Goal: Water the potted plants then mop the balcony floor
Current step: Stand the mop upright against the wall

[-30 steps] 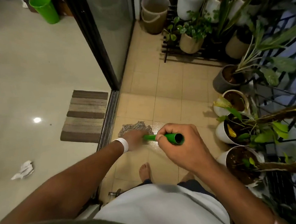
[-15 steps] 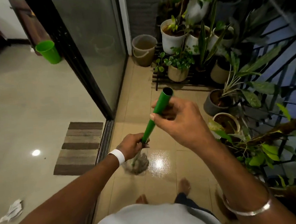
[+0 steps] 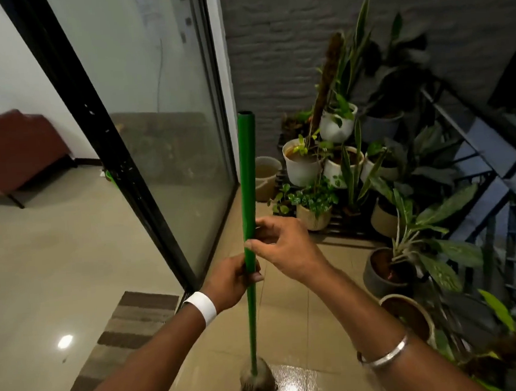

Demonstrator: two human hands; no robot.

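now: left hand (image 3: 232,278) has its fingers wrapped round the green mop handle (image 3: 247,171) low on the shaft, with a white wristband (image 3: 203,307) just behind it. right hand (image 3: 281,247) sits just above it, thumb and fingertips pinching the shaft loosely and the rest of the fingers relaxed. a metal bangle (image 3: 384,354) is on that wrist.

change: a second ago the handle was tipped toward me, the right hand capped its top end, and the mop was out ahead by the door track. it now stands near upright, and the right hand has slid down to mid-shaft, leaving a long length free above. mop head (image 3: 257,381) is drawn in close below me, bunched, on the floor.

reading: i take this as the end of a pull stroke and a re-grip. mopping is under way, not finished.

surface: the balcony floor (image 3: 292,315) is beige tile. a wet sheen (image 3: 294,385) lies just beside the mop head, and the tiles farther on look duller, so probably not yet reached.

room: glass sliding door (image 3: 167,140) at left, striped mat (image 3: 123,336) inside it. a bucket (image 3: 266,176) stands by the grey brick wall (image 3: 285,40). potted plants (image 3: 312,203) crowd the far end and the right side along the railing (image 3: 476,149). i cannot tell whether they have been watered.
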